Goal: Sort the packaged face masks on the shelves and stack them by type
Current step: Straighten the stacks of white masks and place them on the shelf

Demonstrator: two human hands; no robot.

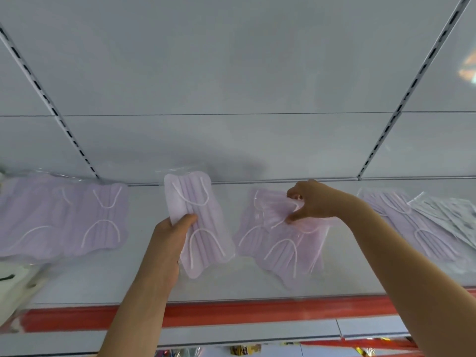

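The right hand [313, 202] pinches the far edge of the lilac mask packet [280, 240] lying on the shelf [103, 279], just right of the lengthwise-upright packet [198, 222] (lilac too) clamped in the left hand [167, 243].

White shelf [144, 284] with red front edge; lilac mask packs [77, 217] flat at left, middle, right

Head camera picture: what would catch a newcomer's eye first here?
The left hand holds up a lilac pleated face mask in clear plastic wrap at the centre. Just right, the right hand pinches the top of a loose pile of similar lilac masks lying on the white shelf.
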